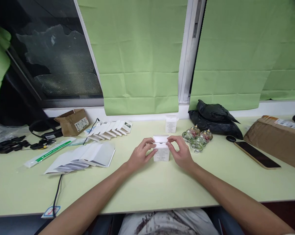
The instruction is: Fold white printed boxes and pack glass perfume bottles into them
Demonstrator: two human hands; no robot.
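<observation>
A small white carton point(161, 155) with fine print on its front stands upright on the table in front of me. Its top flap is raised at the back, and a small notch shows along the top edge. At the carton's left side, my left hand point(140, 153) grips the flap and upper edge between fingers and thumb. My right hand point(182, 153) does likewise at the right side. What lies inside the carton cannot be seen. Behind it stands another white printed carton point(171, 125). To the right lie several clear-wrapped bundles point(197, 138) with green, red and gold colouring.
Folded white cartons lie in a front stack point(98, 153) and a back row point(110, 129) on the left. Further left are an open brown box point(72, 122) and black cables point(10, 145). Black plastic bags point(214, 119), a phone point(256, 154) and a brown parcel point(274, 138) lie right.
</observation>
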